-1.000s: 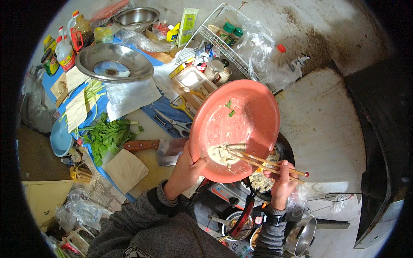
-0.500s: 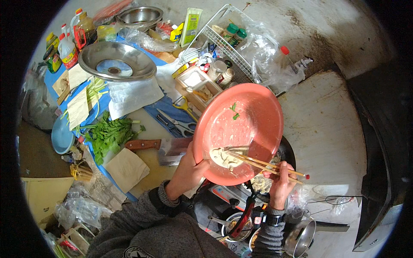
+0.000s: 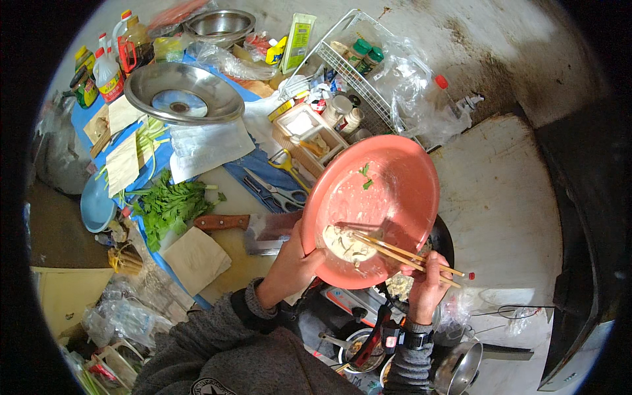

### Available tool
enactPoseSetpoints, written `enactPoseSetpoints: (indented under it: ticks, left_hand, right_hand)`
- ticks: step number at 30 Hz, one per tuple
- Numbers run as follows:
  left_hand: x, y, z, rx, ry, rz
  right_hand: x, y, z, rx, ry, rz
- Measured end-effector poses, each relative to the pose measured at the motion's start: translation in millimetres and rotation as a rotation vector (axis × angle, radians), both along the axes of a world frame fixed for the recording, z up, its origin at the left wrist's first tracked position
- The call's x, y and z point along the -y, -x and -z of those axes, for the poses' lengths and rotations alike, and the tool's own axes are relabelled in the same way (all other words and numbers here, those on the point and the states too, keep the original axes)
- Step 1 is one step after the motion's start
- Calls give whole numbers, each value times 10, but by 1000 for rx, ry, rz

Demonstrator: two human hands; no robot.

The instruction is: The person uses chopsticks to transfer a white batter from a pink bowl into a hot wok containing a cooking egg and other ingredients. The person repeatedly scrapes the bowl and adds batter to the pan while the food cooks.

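My left hand grips the near left rim of a salmon-pink plastic basin, which is tilted. A pool of pale, creamy mixture with darker strips lies low inside it, and two green leaf bits cling to its wall. Closed around a pair of wooden chopsticks, my right hand is at the basin's lower right. The chopstick tips touch the mixture. Partly hidden beneath the basin is a dark pan with pale pieces of food in it.
A cleaver, scissors and leafy greens lie on the left. Behind stand a steel basin, sauce bottles and a white wire rack. Close to my body are a black-and-red handle and a steel pot.
The whole view has shifted a little. The basin sits slightly farther right and nearer, and the chopsticks have moved slightly inside it. Both hands keep their holds.
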State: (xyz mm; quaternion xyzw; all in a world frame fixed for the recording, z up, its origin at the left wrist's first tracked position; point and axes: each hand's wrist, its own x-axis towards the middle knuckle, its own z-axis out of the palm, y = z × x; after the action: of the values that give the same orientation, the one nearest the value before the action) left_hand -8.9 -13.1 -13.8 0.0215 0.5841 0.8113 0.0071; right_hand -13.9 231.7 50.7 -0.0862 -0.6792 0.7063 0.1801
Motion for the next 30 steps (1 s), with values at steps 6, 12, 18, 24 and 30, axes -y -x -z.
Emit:
enactPoseSetpoints:
  ticks: [6,12,18,24,30]
  left_hand:
    - [-23,-11,27,-68,69,-55]
    - [-49,2,88,-75,57,-51]
    - [-46,-12,91,-61,52,-47]
    - [-54,-8,91,-44,35,-40]
    - [-60,-8,102,-47,47,-30]
  right_hand:
    - [-164,-47,-28,2,-114,0]
    - [-210,-100,-28,3,-177,-9]
    - [-242,-119,-64,-3,-142,23]
    - [-195,-132,-54,5,-204,-32]
    - [-45,-112,-14,28,-446,-56]
